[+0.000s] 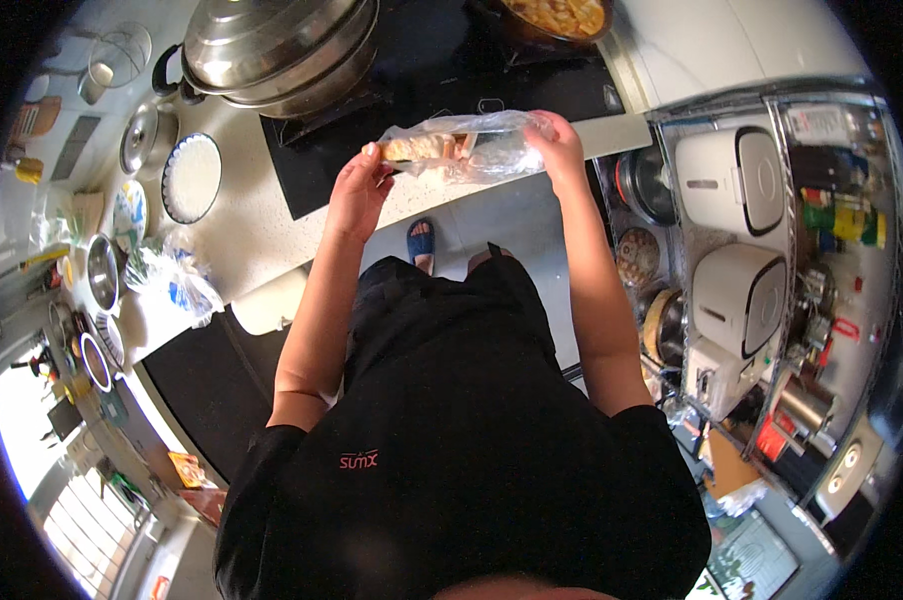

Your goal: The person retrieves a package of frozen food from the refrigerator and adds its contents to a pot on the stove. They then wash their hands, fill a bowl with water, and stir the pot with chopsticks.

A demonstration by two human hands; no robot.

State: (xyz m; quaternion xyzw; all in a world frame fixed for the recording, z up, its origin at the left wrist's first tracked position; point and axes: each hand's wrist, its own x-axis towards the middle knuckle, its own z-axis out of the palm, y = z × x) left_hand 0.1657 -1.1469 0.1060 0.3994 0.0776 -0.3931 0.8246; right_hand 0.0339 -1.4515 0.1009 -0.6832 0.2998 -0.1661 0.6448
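Observation:
A clear plastic bag (496, 154) is stretched between both hands above the front edge of the counter, by the black cooktop (436, 86). Pale, brownish pieces of food (421, 150) lie inside the bag's left part; their exact kind is unclear. My left hand (360, 187) pinches the bag's left end, thumb on top, beside the food. At the other end, my right hand (556, 146) grips the gathered plastic, its fingers partly hidden by the film.
A large steel steamer pot (279, 56) stands on the cooktop, with a pan of food (560, 15) at the back right. Left on the counter are a round white dish (192, 178), a lidded pot (148, 139) and steel bowls (103, 271). A wire rack (781, 247) stands at right.

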